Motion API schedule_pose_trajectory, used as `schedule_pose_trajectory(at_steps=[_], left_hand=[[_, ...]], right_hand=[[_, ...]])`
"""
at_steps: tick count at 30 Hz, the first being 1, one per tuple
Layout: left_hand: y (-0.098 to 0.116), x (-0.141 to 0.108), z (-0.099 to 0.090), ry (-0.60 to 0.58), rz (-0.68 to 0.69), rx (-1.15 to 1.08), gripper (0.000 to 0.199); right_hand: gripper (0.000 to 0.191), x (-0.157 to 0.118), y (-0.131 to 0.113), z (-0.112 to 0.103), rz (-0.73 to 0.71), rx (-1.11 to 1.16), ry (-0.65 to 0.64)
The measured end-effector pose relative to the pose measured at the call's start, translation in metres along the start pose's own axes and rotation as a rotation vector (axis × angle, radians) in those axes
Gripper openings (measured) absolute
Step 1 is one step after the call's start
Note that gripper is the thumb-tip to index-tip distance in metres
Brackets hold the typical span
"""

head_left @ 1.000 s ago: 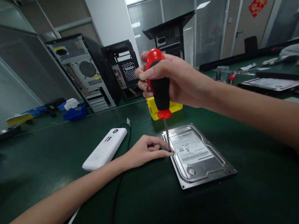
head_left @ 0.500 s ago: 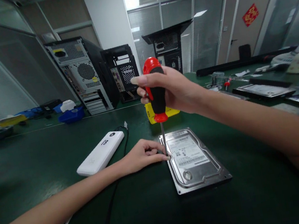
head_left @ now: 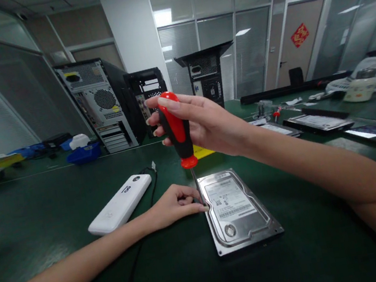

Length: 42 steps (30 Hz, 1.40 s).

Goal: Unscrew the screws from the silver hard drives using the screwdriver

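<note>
A silver hard drive [head_left: 235, 210] with a white label lies flat on the green table. My right hand [head_left: 202, 121] holds a red and black screwdriver [head_left: 178, 133] by its handle, thumb along the near side and fingers loosely spread behind. The screwdriver leans, its top tilted left, and its metal shaft runs down to the drive's left edge. At that edge my left hand [head_left: 179, 204] rests on the table, thumb and forefinger closed about the lower shaft. The fingertips hide the screwdriver's tip and any screw there.
A white power bank [head_left: 121, 204] with a black cable lies left of the drive. Behind my right hand is a yellow object [head_left: 204, 151], partly hidden. Computer cases [head_left: 105, 106] stand at the back. More drives [head_left: 318, 121] and a phone-like slab [head_left: 374, 133] lie to the right.
The screwdriver has gone from upright to tilted, its handle leaning left. The right fingers have loosened and spread around the handle. My left hand stays at the drive's edge; the view has shifted slightly.
</note>
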<state>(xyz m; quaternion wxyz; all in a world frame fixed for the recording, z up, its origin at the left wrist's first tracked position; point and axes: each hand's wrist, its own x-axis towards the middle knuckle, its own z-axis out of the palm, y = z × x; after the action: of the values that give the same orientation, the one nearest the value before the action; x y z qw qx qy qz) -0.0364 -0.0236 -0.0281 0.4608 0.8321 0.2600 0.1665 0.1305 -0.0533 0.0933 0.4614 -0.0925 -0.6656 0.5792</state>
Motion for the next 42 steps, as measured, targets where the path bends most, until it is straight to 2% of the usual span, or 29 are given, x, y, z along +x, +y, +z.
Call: schedule_pose_trajectory(at_steps=[8,15,21,26,42], left_hand=[[0.001,0.001,-0.001,-0.002,-0.014,0.002,0.031],[0.0,0.001,-0.001,-0.006,-0.012,-0.019,0.029],[0.001,0.001,0.0,-0.008,-0.014,-0.046,0.027],[0.003,0.001,0.001,-0.008,-0.046,-0.057,0.027],[0.002,-0.001,-0.005,-0.043,-0.018,0.004,0.03]], right_hand=[[0.018,0.0,0.0,0.0,-0.102,-0.042,-0.022],[0.038,-0.004,0.004,0.003,-0.143,-0.117,0.112],[0.033,-0.001,0.01,0.001,-0.179,-0.071,0.152],[0.037,0.004,0.016,-0.004,-0.2,-0.024,0.178],[0.037,0.001,0.016,0.001,-0.231,-0.05,0.175]])
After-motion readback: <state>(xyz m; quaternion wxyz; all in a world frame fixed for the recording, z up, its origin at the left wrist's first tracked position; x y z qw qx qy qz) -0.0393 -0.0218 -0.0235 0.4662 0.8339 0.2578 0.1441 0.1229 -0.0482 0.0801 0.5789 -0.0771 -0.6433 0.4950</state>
